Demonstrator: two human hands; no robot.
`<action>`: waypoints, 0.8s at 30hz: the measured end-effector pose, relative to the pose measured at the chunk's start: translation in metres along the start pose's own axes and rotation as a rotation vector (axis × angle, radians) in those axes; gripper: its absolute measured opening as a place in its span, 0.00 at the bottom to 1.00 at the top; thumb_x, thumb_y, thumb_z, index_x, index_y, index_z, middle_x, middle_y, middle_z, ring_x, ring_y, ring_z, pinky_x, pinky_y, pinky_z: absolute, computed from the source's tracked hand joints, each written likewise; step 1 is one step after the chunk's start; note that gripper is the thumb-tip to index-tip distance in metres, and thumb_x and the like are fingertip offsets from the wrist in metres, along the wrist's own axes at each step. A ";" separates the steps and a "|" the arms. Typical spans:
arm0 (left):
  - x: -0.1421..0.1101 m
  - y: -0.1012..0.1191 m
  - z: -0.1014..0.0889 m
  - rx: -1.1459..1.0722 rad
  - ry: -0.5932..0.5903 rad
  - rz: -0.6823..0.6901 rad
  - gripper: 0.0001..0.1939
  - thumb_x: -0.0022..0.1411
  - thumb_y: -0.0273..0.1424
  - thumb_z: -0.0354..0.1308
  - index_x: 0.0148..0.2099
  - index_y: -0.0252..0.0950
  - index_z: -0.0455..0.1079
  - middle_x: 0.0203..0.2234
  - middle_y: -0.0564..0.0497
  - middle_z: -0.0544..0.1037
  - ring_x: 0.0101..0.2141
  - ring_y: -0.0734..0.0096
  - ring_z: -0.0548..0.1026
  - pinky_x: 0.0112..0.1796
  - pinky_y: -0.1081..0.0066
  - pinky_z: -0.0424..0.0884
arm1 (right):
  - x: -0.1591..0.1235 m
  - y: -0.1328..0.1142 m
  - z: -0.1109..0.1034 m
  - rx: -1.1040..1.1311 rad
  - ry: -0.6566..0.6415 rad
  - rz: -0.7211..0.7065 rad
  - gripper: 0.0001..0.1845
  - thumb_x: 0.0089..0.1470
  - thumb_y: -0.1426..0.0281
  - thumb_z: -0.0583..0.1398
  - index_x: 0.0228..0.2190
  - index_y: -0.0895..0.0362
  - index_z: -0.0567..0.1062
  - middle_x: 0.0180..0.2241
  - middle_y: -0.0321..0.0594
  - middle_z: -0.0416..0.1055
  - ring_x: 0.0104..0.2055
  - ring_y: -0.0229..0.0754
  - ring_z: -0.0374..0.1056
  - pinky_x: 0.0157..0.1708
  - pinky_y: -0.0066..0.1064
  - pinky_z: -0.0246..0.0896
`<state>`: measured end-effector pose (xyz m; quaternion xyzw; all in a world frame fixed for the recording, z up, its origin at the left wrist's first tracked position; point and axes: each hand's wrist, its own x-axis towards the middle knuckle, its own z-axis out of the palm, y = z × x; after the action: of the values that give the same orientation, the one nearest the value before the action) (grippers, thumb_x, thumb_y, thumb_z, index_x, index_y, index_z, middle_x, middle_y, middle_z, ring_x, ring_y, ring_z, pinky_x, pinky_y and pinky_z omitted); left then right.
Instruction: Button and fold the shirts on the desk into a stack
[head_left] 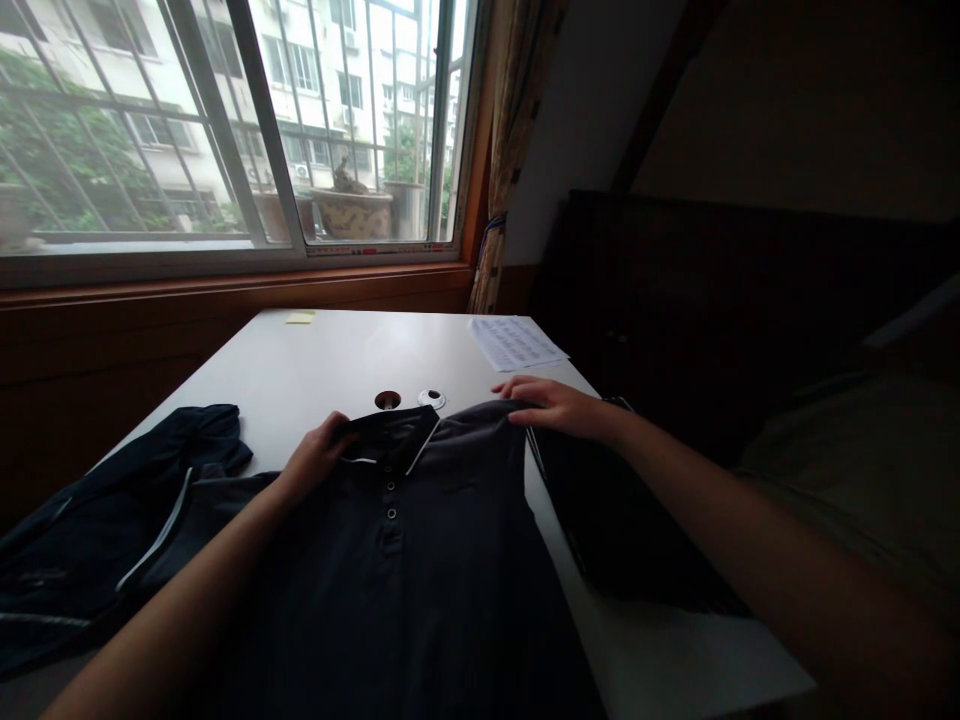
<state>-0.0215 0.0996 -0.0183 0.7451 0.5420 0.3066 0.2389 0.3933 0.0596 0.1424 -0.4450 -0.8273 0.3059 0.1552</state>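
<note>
A dark polo shirt (442, 540) lies spread front side up across the white table, its collar toward the window and its lower part running out of the bottom of the view. White piping edges the collar, and a short button placket runs below it. My left hand (324, 455) is closed on the shirt beside the collar, at the shoulder on the left. At the opposite shoulder, my right hand (551, 405) pinches the cloth between thumb and fingers. Under and beyond my left forearm lies another dark garment (172, 470) with white piping, partly hidden.
The white table (337, 350) reaches toward a barred window (360, 120). Printed sheets (517, 343) and a yellow note (300, 317) lie at its far end. Two round cable holes (388, 400) sit beyond the collar. A flat black object (600, 510) lies under my right forearm.
</note>
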 end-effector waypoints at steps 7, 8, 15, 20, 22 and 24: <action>-0.001 -0.002 0.000 0.021 0.032 0.030 0.14 0.63 0.45 0.51 0.44 0.41 0.62 0.30 0.52 0.76 0.32 0.62 0.76 0.35 0.66 0.70 | 0.005 0.009 0.029 -0.050 0.046 0.072 0.18 0.60 0.52 0.55 0.35 0.55 0.68 0.29 0.36 0.68 0.33 0.41 0.63 0.34 0.30 0.56; -0.001 -0.002 0.000 0.030 0.038 0.033 0.14 0.63 0.45 0.50 0.44 0.41 0.62 0.31 0.52 0.76 0.32 0.62 0.76 0.35 0.65 0.70 | 0.005 0.010 0.028 -0.128 0.042 0.087 0.16 0.61 0.54 0.55 0.36 0.54 0.68 0.29 0.36 0.69 0.33 0.42 0.64 0.34 0.31 0.56; -0.003 0.000 0.005 0.136 0.024 0.066 0.14 0.66 0.44 0.48 0.47 0.41 0.63 0.34 0.49 0.75 0.35 0.59 0.75 0.38 0.62 0.70 | -0.008 0.012 0.002 -0.568 -0.059 0.384 0.07 0.53 0.62 0.64 0.33 0.52 0.77 0.31 0.45 0.75 0.34 0.50 0.70 0.32 0.35 0.55; 0.003 0.007 0.007 0.226 0.009 0.127 0.14 0.66 0.43 0.50 0.44 0.39 0.68 0.41 0.45 0.73 0.44 0.55 0.70 0.50 0.56 0.66 | -0.011 0.032 0.019 -0.532 -0.159 0.576 0.12 0.33 0.73 0.73 0.22 0.54 0.76 0.28 0.45 0.75 0.35 0.56 0.72 0.34 0.40 0.62; 0.010 0.008 0.007 0.241 -0.010 0.137 0.14 0.65 0.42 0.51 0.43 0.39 0.70 0.40 0.44 0.72 0.43 0.54 0.70 0.50 0.55 0.65 | -0.007 0.039 0.032 -0.532 -0.129 0.581 0.16 0.29 0.77 0.74 0.23 0.55 0.77 0.30 0.47 0.75 0.39 0.60 0.72 0.37 0.43 0.64; 0.019 0.010 0.008 0.237 -0.044 0.139 0.12 0.63 0.40 0.54 0.41 0.38 0.72 0.38 0.45 0.72 0.41 0.56 0.70 0.48 0.57 0.66 | 0.003 0.041 0.047 -0.523 -0.061 0.535 0.16 0.34 0.75 0.73 0.29 0.55 0.78 0.38 0.51 0.75 0.48 0.63 0.70 0.44 0.47 0.63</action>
<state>-0.0050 0.1152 -0.0134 0.8104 0.5162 0.2397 0.1393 0.3929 0.0614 0.0800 -0.6608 -0.7361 0.1273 -0.0736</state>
